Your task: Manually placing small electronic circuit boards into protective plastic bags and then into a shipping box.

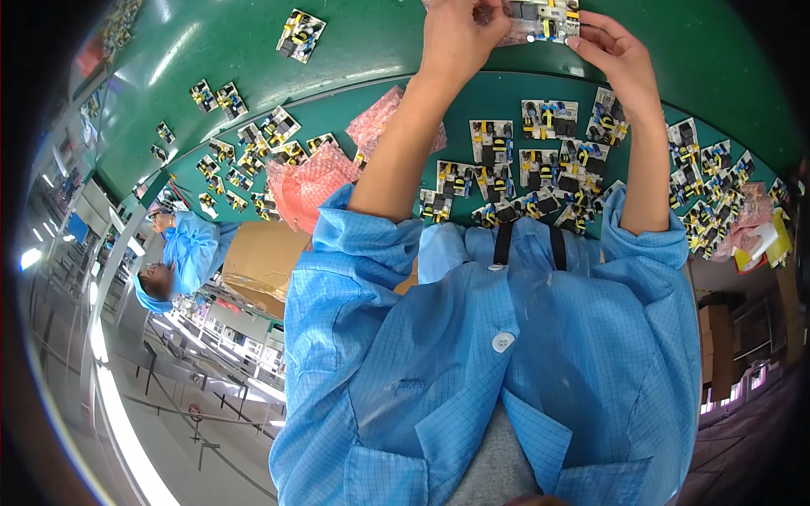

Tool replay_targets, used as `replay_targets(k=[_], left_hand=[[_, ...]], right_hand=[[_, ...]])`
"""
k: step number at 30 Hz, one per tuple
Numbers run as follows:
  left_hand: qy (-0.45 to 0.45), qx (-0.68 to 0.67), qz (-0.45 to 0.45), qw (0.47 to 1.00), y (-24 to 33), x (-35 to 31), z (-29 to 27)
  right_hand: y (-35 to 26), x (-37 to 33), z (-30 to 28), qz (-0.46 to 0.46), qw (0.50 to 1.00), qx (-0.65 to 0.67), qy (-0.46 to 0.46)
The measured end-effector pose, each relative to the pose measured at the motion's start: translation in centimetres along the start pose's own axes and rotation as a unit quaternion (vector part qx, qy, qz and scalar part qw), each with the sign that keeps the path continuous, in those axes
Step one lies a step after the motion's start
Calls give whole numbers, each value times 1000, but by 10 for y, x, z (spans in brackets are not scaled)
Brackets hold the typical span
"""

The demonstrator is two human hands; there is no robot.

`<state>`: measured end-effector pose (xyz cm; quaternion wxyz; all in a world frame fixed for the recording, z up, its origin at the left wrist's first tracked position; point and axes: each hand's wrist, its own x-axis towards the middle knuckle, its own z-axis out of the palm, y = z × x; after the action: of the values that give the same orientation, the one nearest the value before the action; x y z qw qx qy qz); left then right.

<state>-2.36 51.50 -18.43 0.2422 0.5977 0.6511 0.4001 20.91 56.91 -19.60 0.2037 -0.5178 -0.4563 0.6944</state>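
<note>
At the top edge of the view, both of my hands are raised over the green work surface around one circuit board. My left hand is closed, its thumb and fingers pinching clear pinkish bubble wrap at the board's left end. Whether that end lies inside the wrap or behind it, I cannot tell. My right hand grips the board's right edge between thumb and fingers. White board, black parts and yellow-wrapped components show between the hands. The picture cuts off the board's upper side.
Several circuit boards lie between my forearms, with more at the right and left. Pink bubble-wrap bags lie beside my left forearm. A lone board sits farther off. A cardboard box and a person in blue are left.
</note>
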Motion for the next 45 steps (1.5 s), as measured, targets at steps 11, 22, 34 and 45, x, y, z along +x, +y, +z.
replay_targets(k=[11, 22, 34, 45], left_hand=[[-70, -52, -41, 995, 14, 7, -5], [-50, 53, 9, 997, 16, 17, -16], [6, 103, 35, 994, 38, 13, -23], [-29, 55, -16, 998, 51, 6, -39]], right_hand=[[-43, -5, 10, 23, 999, 24, -30], [-35, -6, 26, 28, 997, 70, -23], [-29, -12, 49, 27, 994, 106, -14], [-33, -27, 58, -24, 985, 165, -45]])
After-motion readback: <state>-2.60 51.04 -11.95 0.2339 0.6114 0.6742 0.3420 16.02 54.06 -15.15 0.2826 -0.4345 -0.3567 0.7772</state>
